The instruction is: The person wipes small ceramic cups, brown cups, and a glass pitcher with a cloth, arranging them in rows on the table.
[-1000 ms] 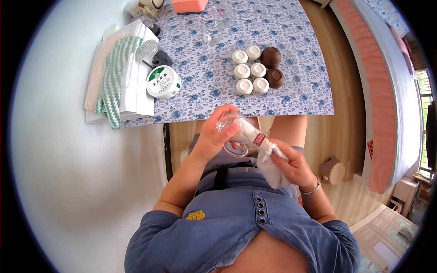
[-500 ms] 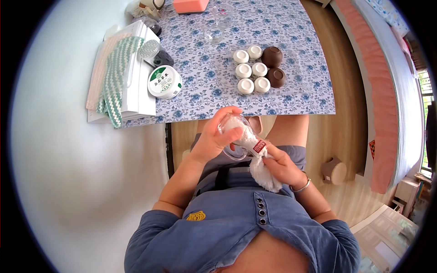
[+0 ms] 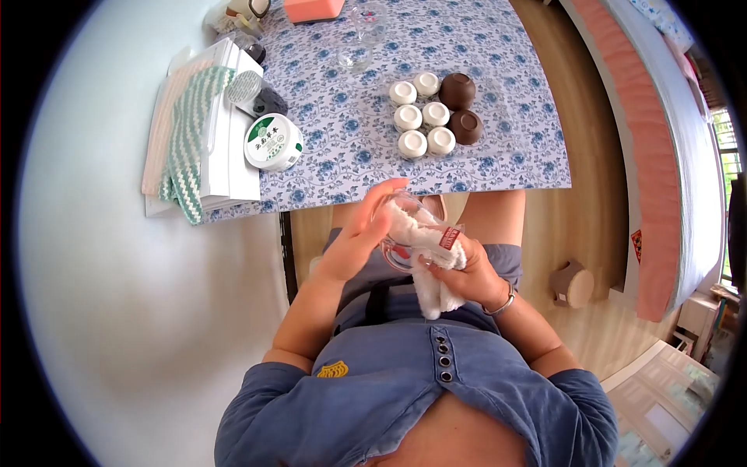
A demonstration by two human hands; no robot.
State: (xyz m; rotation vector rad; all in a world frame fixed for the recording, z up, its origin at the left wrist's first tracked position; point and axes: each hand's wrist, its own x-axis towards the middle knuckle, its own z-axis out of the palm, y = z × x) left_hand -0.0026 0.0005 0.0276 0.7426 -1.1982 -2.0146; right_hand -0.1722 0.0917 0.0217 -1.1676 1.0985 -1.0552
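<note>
Above my lap, my left hand (image 3: 354, 241) is closed around a clear glass jug (image 3: 398, 247) with a looped handle. The jug is tilted on its side. My right hand (image 3: 476, 278) grips a fluffy white cloth (image 3: 429, 284) with a red label (image 3: 449, 237). Part of the cloth is stuffed inside the jug, and the rest hangs below my right fingers. Beyond my hands, several small white cups (image 3: 408, 117) stand upside down on the table, beside two brown vessels (image 3: 457, 91) that are also upturned.
A blue-flowered cloth covers the table (image 3: 334, 140). Clear glasses (image 3: 355, 56) and a pink box (image 3: 313, 9) stand farther back. At the left are a round white tub (image 3: 272, 143) and a green-striped cloth (image 3: 191, 132). A small stool (image 3: 572, 284) sits on the floor.
My right hand has shifted slightly left and turned, bunching the cloth nearer the jug's mouth. The hanging part of the cloth has swung left. My left hand still holds the jug.
</note>
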